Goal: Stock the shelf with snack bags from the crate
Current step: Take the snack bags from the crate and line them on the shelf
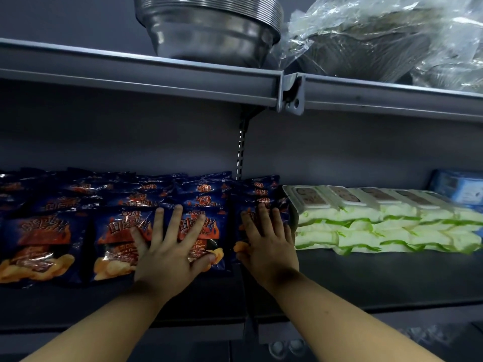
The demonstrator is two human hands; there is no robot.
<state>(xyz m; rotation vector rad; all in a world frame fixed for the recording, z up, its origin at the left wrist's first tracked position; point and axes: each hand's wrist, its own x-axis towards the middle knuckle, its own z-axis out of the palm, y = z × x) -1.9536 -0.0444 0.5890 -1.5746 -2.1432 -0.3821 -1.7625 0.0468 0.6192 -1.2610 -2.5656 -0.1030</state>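
Several dark blue snack bags (41, 244) with orange flame print stand in rows on the dark shelf (366, 278), filling its left half. My left hand (170, 252) lies flat with spread fingers on the front bags of two neighbouring rows. My right hand (269, 244) presses with straight fingers on the front bag of the rightmost row (264, 189). Neither hand holds a bag. The crate is out of view.
White and green packets (386, 228) are stacked to the right of the bags, with a blue pack (460, 189) behind them. On the upper shelf (156, 71) stand stacked steel bowls (209, 30) and plastic-wrapped bowls (379, 40). A slotted upright (241, 147) runs behind.
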